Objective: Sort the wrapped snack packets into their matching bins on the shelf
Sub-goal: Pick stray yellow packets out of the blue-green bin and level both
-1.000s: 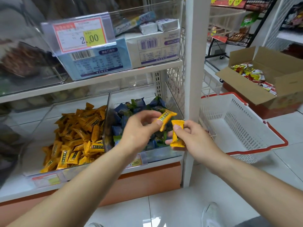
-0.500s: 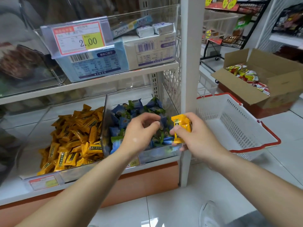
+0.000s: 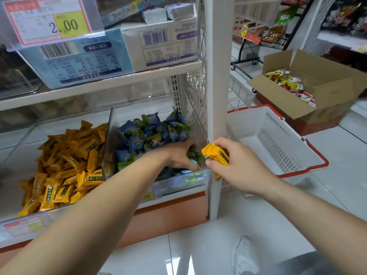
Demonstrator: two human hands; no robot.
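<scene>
- Yellow snack packets (image 3: pixel 215 155), a small bunch with dark label strips, sit just past centre toward 4 o'clock in the right hand (image 3: pixel 242 167). Its grip is closed round them, thumb on the near side and fingers over the top.
- The bunch is outside the bins, in front of the white shelf post (image 3: pixel 218 76), at the front right corner of the centre bin (image 3: pixel 108 135).
- This clear centre bin holds blue and green packets (image 3: pixel 151 132).
- The left hand (image 3: pixel 178 155) reaches into the bin's front right corner, fingers curled down among the packets. A dark green one lies between fingers and thumb, but I cannot tell whether that grip has hold of it.
- Just beside it at 9 o'clock, a second clear bin (image 3: pixel 19 155) holds an orange-yellow pile (image 3: pixel 65 161) that looks like the held bunch.
- On the upper shelf at 12 o'clock stand a pale blue carton (image 3: pixel 79 60) and a white carton (image 3: pixel 160 42), with small white wrapped blocks (image 3: pixel 168 11) on top.
- A white basket (image 3: pixel 278 139) with a red rim sits on the floor at 3 o'clock, and the post stands between it and the bins.
- At 2 o'clock an open cardboard box (image 3: pixel 327 90) holds red-and-yellow packets (image 3: pixel 288 82).
- The left forearm crosses the centre bin's front wall and hides part of it.
- A red-bordered price tag (image 3: pixel 49 20) at 11 o'clock reads "2.00" on a yellow patch.
- A small tag (image 3: pixel 148 196) under the centre bin shows ".00".
- Both cartons carry barcodes, but their print is too blurred to read.
</scene>
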